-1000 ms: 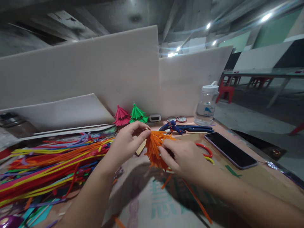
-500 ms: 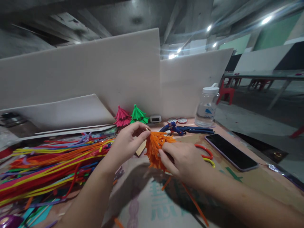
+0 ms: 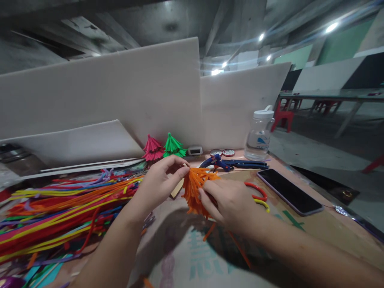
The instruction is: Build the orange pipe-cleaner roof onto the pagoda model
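Observation:
An orange tuft of bent pipe cleaners (image 3: pixel 194 187) is held above the table between both hands. My left hand (image 3: pixel 160 181) pinches its top end with thumb and fingers closed. My right hand (image 3: pixel 229 202) grips the lower right side of the tuft, fingers curled round it. Loose orange pipe cleaners (image 3: pixel 237 250) lie on the table under the right wrist. A pink paper tree (image 3: pixel 153 148) and a green paper tree (image 3: pixel 173 145) stand at the back by the white board.
A large heap of coloured pipe cleaners (image 3: pixel 60 212) fills the left side. A blue glue gun (image 3: pixel 231 163), a clear bottle (image 3: pixel 259 134), a phone (image 3: pixel 289 192) and red and yellow curved pieces (image 3: pixel 258 196) lie to the right. White foam boards (image 3: pixel 120 96) wall off the back.
Both hands and the orange tuft have stayed nearly in place; only the view shifted slightly left.

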`<action>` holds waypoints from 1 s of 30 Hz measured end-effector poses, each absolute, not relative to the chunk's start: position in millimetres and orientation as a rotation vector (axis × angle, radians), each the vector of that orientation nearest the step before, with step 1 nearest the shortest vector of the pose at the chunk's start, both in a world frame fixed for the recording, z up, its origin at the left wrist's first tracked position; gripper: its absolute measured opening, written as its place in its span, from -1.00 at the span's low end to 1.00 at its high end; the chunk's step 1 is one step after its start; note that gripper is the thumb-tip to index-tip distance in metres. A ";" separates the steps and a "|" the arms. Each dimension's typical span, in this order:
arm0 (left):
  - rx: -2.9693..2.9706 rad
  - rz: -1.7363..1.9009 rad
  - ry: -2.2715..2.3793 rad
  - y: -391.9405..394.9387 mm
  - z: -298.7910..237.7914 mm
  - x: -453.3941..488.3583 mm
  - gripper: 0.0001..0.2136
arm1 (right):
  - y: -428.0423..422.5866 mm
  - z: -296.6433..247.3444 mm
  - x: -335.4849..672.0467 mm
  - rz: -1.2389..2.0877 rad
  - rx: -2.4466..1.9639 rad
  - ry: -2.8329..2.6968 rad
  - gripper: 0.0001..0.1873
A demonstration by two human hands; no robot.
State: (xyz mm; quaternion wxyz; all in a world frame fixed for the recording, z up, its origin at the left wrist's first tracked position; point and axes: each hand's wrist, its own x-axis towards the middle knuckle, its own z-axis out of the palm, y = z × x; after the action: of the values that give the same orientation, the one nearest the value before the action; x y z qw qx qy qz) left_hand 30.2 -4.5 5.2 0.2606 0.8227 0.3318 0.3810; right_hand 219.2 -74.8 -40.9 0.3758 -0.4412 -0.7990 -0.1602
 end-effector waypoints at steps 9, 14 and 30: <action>2.243 1.055 0.948 -1.0 5.3 28.5 -0.83 | -81.3 -25.0 224.6 0.007 -1.379 -2.088 -0.65; 2.249 1.057 0.957 -1.0 5.8 29.9 -0.84 | -81.7 -25.0 235.1 0.462 -1.358 -2.071 -0.58; 2.308 1.137 1.063 -12.0 14.5 33.5 -0.86 | -97.1 -31.7 224.7 -0.014 -1.536 -2.222 -0.78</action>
State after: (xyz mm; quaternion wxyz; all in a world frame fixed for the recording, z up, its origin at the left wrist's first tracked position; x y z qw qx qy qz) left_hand 33.5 -12.0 14.5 0.1781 0.8159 0.3757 0.4019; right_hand 224.7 -97.1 -31.7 0.2185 -0.5548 -0.8028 -0.0050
